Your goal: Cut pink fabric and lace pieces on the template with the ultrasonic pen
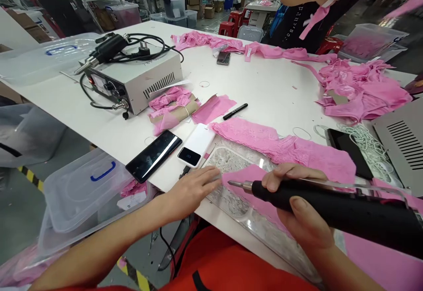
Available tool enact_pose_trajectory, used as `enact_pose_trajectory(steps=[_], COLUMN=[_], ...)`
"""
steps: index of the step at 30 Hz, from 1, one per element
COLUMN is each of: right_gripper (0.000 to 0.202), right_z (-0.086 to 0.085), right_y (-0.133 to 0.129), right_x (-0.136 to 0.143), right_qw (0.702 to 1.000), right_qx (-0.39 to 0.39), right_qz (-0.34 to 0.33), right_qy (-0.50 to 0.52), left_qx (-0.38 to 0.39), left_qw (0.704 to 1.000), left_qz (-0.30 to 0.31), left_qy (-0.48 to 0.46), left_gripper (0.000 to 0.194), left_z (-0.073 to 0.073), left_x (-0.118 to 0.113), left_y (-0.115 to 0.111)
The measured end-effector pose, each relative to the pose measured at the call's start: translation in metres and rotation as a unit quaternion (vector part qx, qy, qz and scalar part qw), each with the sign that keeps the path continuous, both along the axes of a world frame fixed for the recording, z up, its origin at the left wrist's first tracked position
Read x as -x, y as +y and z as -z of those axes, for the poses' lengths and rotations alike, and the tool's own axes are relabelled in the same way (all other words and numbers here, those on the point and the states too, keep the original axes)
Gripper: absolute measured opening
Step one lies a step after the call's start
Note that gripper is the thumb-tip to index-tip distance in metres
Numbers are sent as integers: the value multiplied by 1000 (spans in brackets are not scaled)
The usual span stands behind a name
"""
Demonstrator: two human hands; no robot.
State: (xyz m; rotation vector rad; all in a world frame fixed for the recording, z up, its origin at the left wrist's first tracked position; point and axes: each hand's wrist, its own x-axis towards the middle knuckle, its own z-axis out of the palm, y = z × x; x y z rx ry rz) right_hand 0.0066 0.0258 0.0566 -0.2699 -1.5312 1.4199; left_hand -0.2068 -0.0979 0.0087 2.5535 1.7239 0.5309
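Observation:
My right hand [304,211] is wrapped round a thick black ultrasonic handpiece [304,198]. Its pointed metal tip reaches left over a pink fabric piece [253,196], close to the fabric's left end; whether the tip touches cannot be told. My left hand [194,189] lies flat with fingers stretched out, fingertips at that end of the fabric. Beneath is a clear-covered board with a glittery grey pattern [228,159], near the table's front edge. A lace-trimmed pink piece [284,145] lies just beyond the right hand, its right part running behind the tool.
On the white table [264,88] are a grey generator box [139,75] carrying another handpiece, a black phone [153,154], a white power bank [196,145], a pen [235,111] and a pink garment heap [363,88]. Across the table, another person [304,18] holds pink fabric.

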Motion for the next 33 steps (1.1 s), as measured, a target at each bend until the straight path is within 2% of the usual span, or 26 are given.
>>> enact_pose_trajectory(steps=[6, 16, 23, 33], right_gripper=[15, 14, 13, 7], right_z=[1, 5, 5, 5], right_y=[2, 2, 3, 2], right_x=[11, 16, 17, 17], right_qw=[1000, 1000, 1000, 999], right_qx=[8, 16, 19, 6], right_qz=[-3, -8, -13, -17], right_qy=[0, -12, -21, -30], left_qx=[-13, -43, -68, -65], left_qw=[1000, 999, 997, 998], left_qz=[-7, -20, -20, -25], left_qy=[12, 15, 11, 4], left_gripper=[47, 41, 34, 31], left_z=[5, 8, 4, 2], left_x=[-6, -8, -10, -12], left_y=[-11, -9, -5, -4])
